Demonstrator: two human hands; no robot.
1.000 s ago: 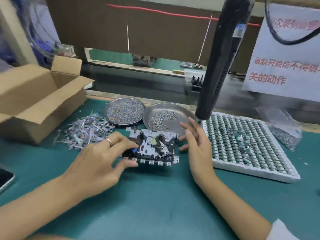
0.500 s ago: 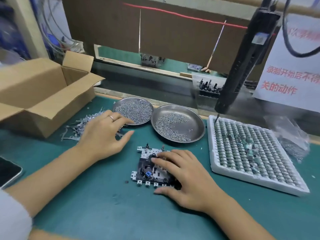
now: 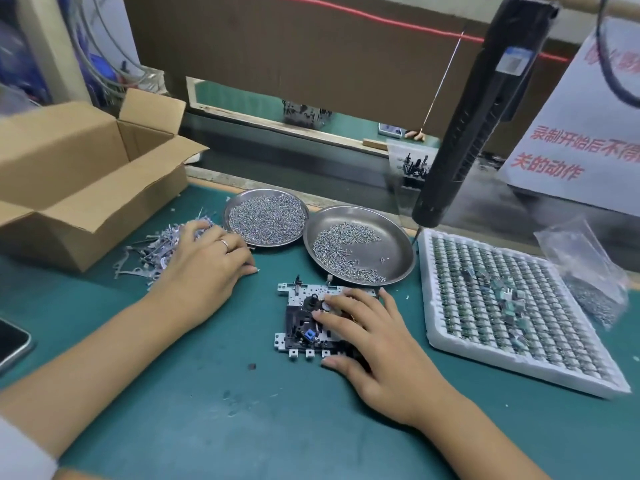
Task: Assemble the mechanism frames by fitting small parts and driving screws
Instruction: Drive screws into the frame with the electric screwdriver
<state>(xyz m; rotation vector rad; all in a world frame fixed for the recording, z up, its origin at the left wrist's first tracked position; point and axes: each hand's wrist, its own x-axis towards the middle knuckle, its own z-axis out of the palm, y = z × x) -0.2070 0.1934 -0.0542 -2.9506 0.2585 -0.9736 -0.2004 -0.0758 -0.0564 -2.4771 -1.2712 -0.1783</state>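
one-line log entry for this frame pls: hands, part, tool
left hand: on loose metal parts pile | right hand: pressing mechanism frame on mat | electric screwdriver: hanging, untouched

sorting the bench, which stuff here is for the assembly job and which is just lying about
In use: mechanism frame, pile of small metal parts, two screw dishes, hanging screwdriver, parts tray.
Lying about: cardboard box, phone, plastic bag.

Only readable stuff is the white paper sign (image 3: 585, 140) hanging at the back right, red Chinese characters, middle line "录制开始后不停" cut off at the edge, bottom line "关的动作", top line too cropped to read, and the label on the black hanging screwdriver (image 3: 512, 60) is a blur.
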